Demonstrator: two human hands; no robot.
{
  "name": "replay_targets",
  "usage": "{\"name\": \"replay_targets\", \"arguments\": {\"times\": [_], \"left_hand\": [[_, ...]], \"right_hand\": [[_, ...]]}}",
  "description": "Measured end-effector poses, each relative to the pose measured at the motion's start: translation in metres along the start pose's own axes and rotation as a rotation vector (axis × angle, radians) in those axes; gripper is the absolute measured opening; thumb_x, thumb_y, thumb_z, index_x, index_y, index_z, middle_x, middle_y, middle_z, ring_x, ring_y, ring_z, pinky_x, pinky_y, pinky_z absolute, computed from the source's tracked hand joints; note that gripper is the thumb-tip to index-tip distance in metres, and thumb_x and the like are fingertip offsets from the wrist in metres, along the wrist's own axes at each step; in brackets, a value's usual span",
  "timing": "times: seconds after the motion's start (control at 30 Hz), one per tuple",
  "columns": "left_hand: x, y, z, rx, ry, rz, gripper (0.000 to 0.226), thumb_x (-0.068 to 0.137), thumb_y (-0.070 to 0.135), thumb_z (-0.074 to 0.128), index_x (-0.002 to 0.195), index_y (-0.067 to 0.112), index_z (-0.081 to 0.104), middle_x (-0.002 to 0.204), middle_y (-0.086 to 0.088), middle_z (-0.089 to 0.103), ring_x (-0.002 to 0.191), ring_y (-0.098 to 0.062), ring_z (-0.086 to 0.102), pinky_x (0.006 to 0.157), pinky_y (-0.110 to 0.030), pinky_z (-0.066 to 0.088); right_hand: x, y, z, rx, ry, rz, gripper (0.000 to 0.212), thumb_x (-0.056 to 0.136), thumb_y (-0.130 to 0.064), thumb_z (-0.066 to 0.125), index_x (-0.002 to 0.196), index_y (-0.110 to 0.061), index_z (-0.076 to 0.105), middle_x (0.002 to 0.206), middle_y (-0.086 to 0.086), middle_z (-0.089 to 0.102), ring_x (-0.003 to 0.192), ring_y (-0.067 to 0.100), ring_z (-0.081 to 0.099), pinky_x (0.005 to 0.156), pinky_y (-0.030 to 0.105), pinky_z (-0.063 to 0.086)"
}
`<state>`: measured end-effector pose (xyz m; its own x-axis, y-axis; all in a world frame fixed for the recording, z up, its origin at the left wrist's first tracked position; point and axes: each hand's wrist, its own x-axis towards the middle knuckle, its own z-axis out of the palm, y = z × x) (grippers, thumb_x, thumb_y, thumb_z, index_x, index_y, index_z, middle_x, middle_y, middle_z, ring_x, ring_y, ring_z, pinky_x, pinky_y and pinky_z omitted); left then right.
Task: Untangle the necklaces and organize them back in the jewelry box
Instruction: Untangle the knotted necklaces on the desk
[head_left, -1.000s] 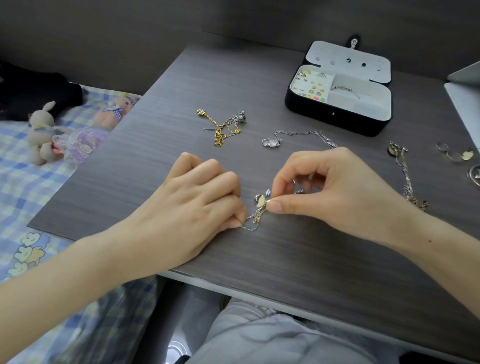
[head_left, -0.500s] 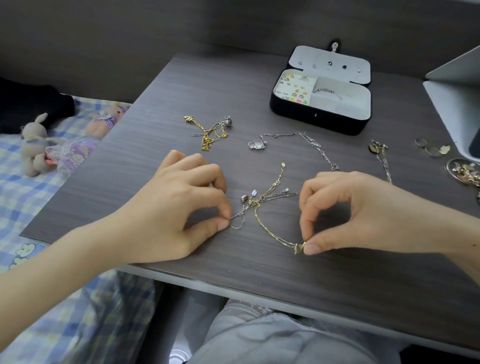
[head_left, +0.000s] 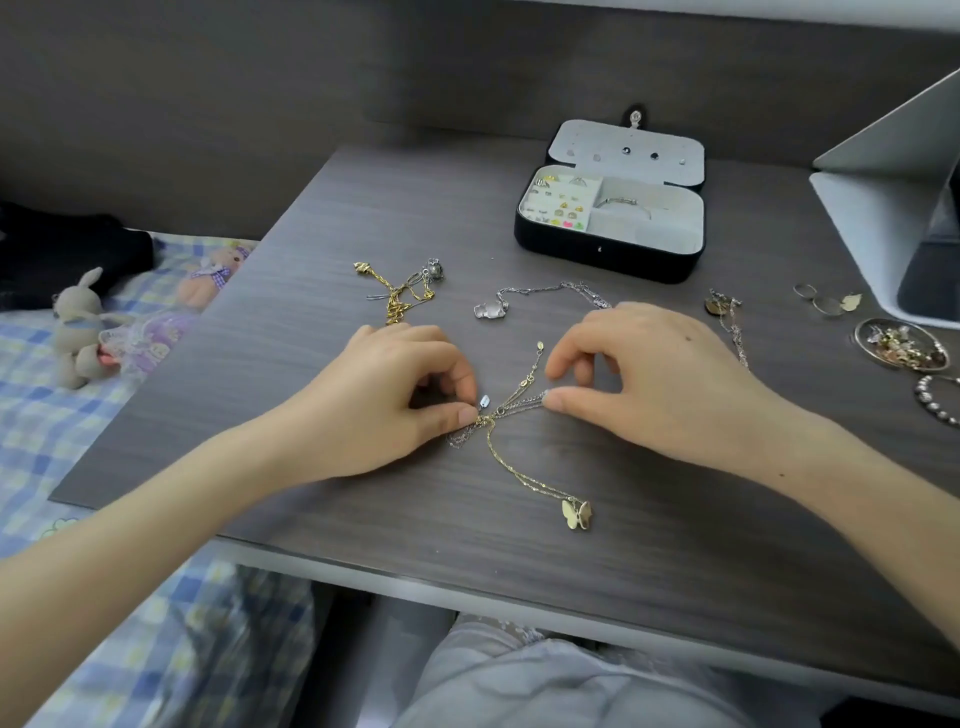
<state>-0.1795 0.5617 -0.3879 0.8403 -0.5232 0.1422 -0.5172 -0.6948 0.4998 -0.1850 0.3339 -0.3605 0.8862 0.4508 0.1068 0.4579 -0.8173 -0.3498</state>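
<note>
A tangle of thin gold and silver chains (head_left: 506, 413) lies on the dark wood table (head_left: 623, 545) between my hands. My left hand (head_left: 395, 400) pinches its left end by a small silver tag. My right hand (head_left: 644, 379) pinches the chains' right end. A gold butterfly pendant (head_left: 576, 514) lies loose at the end of the gold chain, nearer to me. The black jewelry box (head_left: 610, 249) stands open at the back, with rings and a bracelet inside.
Another gold-and-silver tangle (head_left: 400, 291) and a silver necklace with a pale pendant (head_left: 524, 299) lie beyond my hands. A chain (head_left: 727, 322), rings (head_left: 821, 301), a dish of jewelry (head_left: 898, 345) and a laptop (head_left: 898, 197) sit right. Plush toys (head_left: 83, 327) lie on the bed, left.
My right hand pulled the butterfly pendant out toward me, let it go on the table, then moved back up and pinched the chains near the knot. My left hand kept its pinch.
</note>
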Motion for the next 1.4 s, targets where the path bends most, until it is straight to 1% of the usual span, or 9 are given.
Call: {"name": "replay_targets", "arguments": {"times": [0.13,0.3,0.47,0.67,0.8,0.9,0.97,1.1,1.4], "left_hand": [[0.0,0.004,0.0,0.031,0.007,-0.055,0.011,0.081,0.043,0.056,0.073,0.042,0.048,0.077,0.02,0.054,0.079,0.008,0.048,0.079,-0.024,0.033],[-0.005,0.0,-0.01,-0.17,0.19,-0.225,0.019,0.091,0.013,0.058,0.082,0.027,0.049,0.078,0.011,0.066,0.075,0.002,0.054,0.066,-0.008,0.035],[-0.012,-0.002,-0.015,-0.271,0.32,-0.364,0.022,0.093,0.006,0.052,0.082,0.024,0.045,0.074,0.017,0.068,0.068,-0.003,0.057,0.075,-0.03,0.045],[-0.018,-0.007,-0.017,-0.101,0.34,-0.451,0.015,0.089,0.014,0.058,0.081,0.022,0.049,0.066,0.007,0.065,0.064,-0.002,0.054,0.062,-0.016,0.039],[-0.016,-0.009,-0.013,0.104,0.301,-0.489,0.007,0.089,0.021,0.058,0.09,0.018,0.051,0.074,0.011,0.055,0.071,-0.016,0.05,0.063,-0.031,0.033],[-0.016,-0.005,-0.011,0.27,0.352,-0.298,0.01,0.087,0.017,0.053,0.096,0.014,0.055,0.079,0.007,0.052,0.077,-0.024,0.052,0.068,-0.031,0.031],[-0.017,0.003,-0.01,0.258,0.328,-0.085,0.024,0.077,0.007,0.054,0.098,0.011,0.064,0.09,0.0,0.057,0.083,-0.026,0.054,0.074,-0.033,0.037],[-0.018,0.015,-0.001,0.215,0.095,0.182,0.038,0.083,0.008,0.043,0.111,0.011,0.069,0.105,-0.007,0.062,0.09,-0.02,0.054,0.081,-0.025,0.04],[-0.021,0.007,0.009,0.345,0.035,0.196,0.038,0.097,0.034,0.041,0.119,0.017,0.066,0.109,-0.009,0.059,0.096,-0.028,0.057,0.078,-0.042,0.049]], "right_hand": [[0.005,-0.002,0.007,0.002,-0.052,0.022,0.01,0.082,-0.041,0.064,0.077,-0.034,0.059,0.073,-0.017,0.055,0.079,0.003,0.044,0.068,0.021,0.029],[0.007,0.0,0.012,0.033,-0.068,0.008,0.01,0.086,-0.036,0.061,0.079,-0.031,0.056,0.074,-0.016,0.055,0.076,0.003,0.043,0.068,0.021,0.029],[0.003,0.003,0.005,0.079,-0.056,-0.004,0.016,0.086,-0.033,0.06,0.073,-0.034,0.05,0.07,-0.018,0.05,0.074,-0.003,0.045,0.067,0.015,0.031],[-0.003,0.009,-0.008,0.268,-0.083,0.047,0.013,0.084,-0.025,0.063,0.072,-0.028,0.059,0.064,-0.014,0.054,0.066,0.002,0.048,0.06,0.01,0.035],[-0.002,0.012,-0.009,0.394,-0.098,0.061,0.011,0.084,-0.025,0.062,0.073,-0.026,0.06,0.065,-0.019,0.058,0.057,0.006,0.048,0.058,0.015,0.038],[0.0,0.011,-0.009,0.527,-0.075,0.061,0.007,0.085,-0.019,0.061,0.078,-0.019,0.062,0.079,-0.006,0.069,0.075,0.02,0.062,0.074,0.037,0.05],[0.003,0.01,-0.01,0.605,-0.062,0.06,0.007,0.087,-0.013,0.061,0.08,-0.014,0.061,0.081,-0.002,0.072,0.08,0.026,0.063,0.079,0.042,0.05],[0.014,0.009,-0.01,0.711,-0.04,0.096,0.01,0.089,-0.007,0.058,0.08,-0.011,0.058,0.077,0.001,0.073,0.067,0.01,0.062,0.065,0.03,0.048],[0.057,0.008,-0.001,0.535,-0.056,0.115,0.013,0.091,-0.011,0.056,0.079,-0.014,0.055,0.065,-0.001,0.069,0.053,0.005,0.054,0.048,0.009,0.038]]}}
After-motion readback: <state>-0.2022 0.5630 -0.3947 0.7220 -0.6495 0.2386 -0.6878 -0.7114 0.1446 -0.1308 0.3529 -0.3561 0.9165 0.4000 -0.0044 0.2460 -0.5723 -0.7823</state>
